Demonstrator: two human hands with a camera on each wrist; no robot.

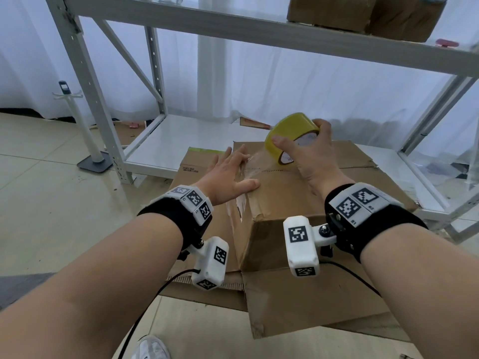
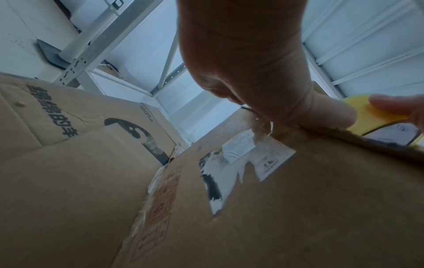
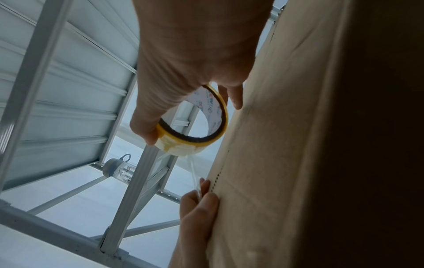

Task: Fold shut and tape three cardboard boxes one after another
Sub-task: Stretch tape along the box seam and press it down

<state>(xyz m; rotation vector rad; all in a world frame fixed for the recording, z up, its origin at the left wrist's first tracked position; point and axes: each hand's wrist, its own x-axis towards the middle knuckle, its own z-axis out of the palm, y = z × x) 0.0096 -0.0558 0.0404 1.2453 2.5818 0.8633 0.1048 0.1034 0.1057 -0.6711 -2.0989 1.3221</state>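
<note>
A brown cardboard box point(image 1: 282, 200) stands on flattened cardboard on the floor, its top flaps folded down. My left hand point(image 1: 228, 174) lies flat with straight fingers on the left part of the box top, pressing the tape end point(image 1: 255, 164) onto it. My right hand point(image 1: 308, 154) grips a yellow tape roll point(image 1: 291, 132) just above the top, thumb on the outer face and fingers through the core. A clear strip runs from the tape roll point(image 3: 195, 130) down to the fingers point(image 3: 201, 204) of my left hand. The box side point(image 2: 275, 208) bears torn white labels.
A white metal shelf rack point(image 1: 181, 141) stands right behind the box; two taped boxes point(image 1: 363, 14) sit on its upper shelf. A printed flat box point(image 2: 75, 116) lies to the left. A white stand point(image 1: 85, 133) is on the tiled floor at left. My shoe point(image 1: 151, 348) shows below.
</note>
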